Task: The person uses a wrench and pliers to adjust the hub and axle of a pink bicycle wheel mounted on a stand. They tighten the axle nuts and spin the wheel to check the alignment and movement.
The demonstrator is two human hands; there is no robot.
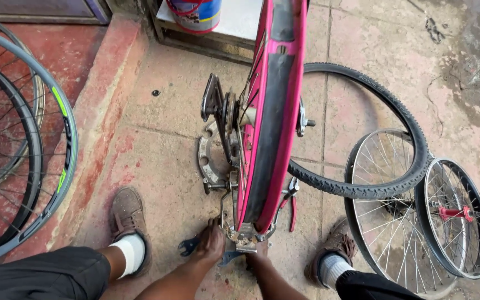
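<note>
A big pink bike wheel [270,111] stands up in the middle. A loose black tyre [373,183] lies on the right. At the bottom middle, the left hand [211,244] presses down on a small spanner [189,245]. The right hand [259,253] is mostly hidden under the wheel, so I cannot tell its grip

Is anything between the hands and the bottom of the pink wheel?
Nothing visible. The left hand rests against the stand fitting under the pink wheel, over a spanner. The right hand is mostly hidden behind that fitting.
</note>
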